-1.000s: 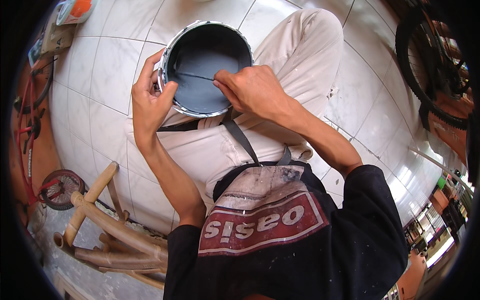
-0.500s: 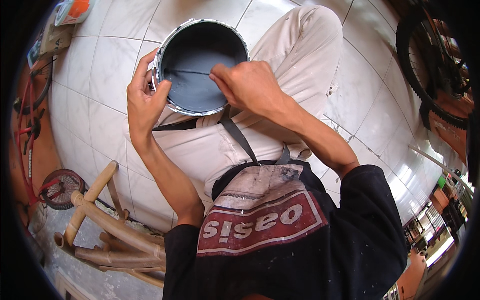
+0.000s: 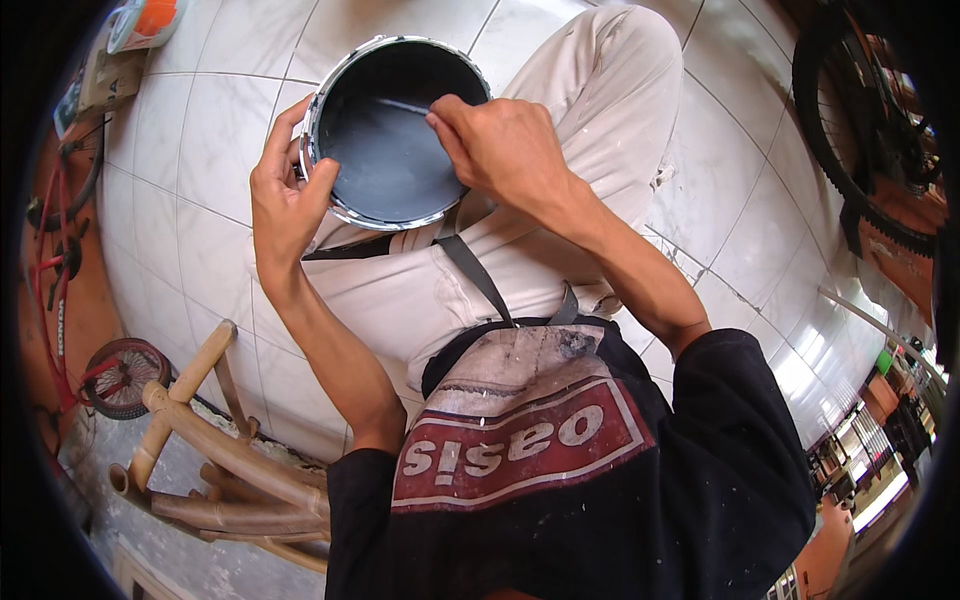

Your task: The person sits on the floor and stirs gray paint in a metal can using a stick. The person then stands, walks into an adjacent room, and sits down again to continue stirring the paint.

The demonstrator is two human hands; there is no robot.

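My left hand (image 3: 288, 208) grips the left side of a round bucket (image 3: 403, 62), thumb at the rim and fingers round the outside. The bucket holds smooth dark grey paint (image 3: 390, 175) and has a paint-spotted rim. My right hand (image 3: 510, 155), at the bucket's right, is closed on a thin grey stick (image 3: 398, 104) that reaches into it; the stick's far end is hard to make out. The bucket sits over my crossed legs in pale trousers (image 3: 615, 75), with a dark strap (image 3: 465, 265) below it.
White floor tiles (image 3: 215, 140) surround me. A red bicycle (image 3: 60, 260) lines the left side, bamboo furniture (image 3: 220, 450) stands at lower left, a dark bicycle wheel (image 3: 820, 130) is at upper right. A white-and-orange container (image 3: 145, 22) and cardboard box (image 3: 110, 75) are at upper left.
My right hand and the stick have moved up, toward the back of the bucket. My left hand and the bucket have shifted slightly up and left.
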